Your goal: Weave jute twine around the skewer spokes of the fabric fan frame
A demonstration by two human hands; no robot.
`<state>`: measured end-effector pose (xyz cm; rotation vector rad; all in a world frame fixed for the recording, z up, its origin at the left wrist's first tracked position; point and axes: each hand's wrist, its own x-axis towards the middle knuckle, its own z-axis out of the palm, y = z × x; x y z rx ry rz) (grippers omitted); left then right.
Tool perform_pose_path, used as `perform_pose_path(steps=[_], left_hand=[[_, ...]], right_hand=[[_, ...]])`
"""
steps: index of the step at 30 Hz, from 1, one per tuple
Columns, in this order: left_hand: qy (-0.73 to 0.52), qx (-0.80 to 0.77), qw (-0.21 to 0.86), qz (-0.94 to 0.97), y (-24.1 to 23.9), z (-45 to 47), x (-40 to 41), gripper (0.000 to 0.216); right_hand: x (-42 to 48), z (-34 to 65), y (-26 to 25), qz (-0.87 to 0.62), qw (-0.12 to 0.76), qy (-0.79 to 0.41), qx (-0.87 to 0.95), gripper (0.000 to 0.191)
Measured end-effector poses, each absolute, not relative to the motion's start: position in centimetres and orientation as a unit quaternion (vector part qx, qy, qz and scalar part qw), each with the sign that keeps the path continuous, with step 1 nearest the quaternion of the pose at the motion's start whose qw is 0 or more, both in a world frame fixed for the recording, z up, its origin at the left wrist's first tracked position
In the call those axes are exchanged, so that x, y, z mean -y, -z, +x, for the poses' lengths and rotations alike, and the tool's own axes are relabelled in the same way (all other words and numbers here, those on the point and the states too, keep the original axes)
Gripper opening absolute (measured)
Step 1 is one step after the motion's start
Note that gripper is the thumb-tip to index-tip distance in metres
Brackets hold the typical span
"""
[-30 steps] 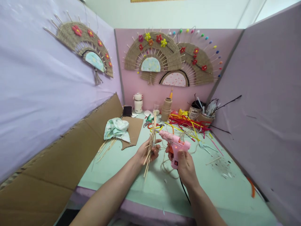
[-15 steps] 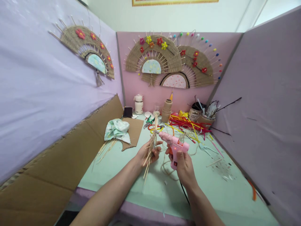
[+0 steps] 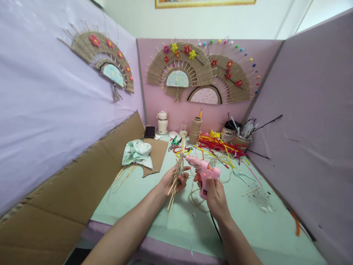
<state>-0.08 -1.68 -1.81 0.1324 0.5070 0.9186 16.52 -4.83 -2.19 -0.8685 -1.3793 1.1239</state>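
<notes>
My left hand [image 3: 172, 181] is closed around a bundle of thin wooden sticks [image 3: 179, 151] that stands nearly upright above the table. My right hand [image 3: 213, 191] grips a pink hot glue gun [image 3: 203, 170] by its handle. The gun's nozzle points left and touches the sticks just above my left thumb. A black cord runs from the gun down toward me. Loose twine [image 3: 194, 197] lies on the pale green table [image 3: 248, 224] under both hands.
Brown cardboard [image 3: 82, 184] leans along the left wall, with a crumpled cloth [image 3: 137, 151] and spare sticks beside it. Coloured pipe cleaners [image 3: 220, 145], scissors, twine spools [image 3: 195, 129] and pots of tools crowd the back. Woven fans hang on the walls.
The glue gun has shifted slightly left, bringing its nozzle against the sticks. The view has tilted down a little.
</notes>
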Motion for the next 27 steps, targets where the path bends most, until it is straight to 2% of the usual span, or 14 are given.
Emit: perform_pose_path(steps=[27], left_hand=[[-0.431,-0.239,0.867,0.072,2.26,-0.19,1.48,0.040]], right_hand=[[4.54,16.71,2.93,-0.357,0.554,-0.461,0.594,0.047]])
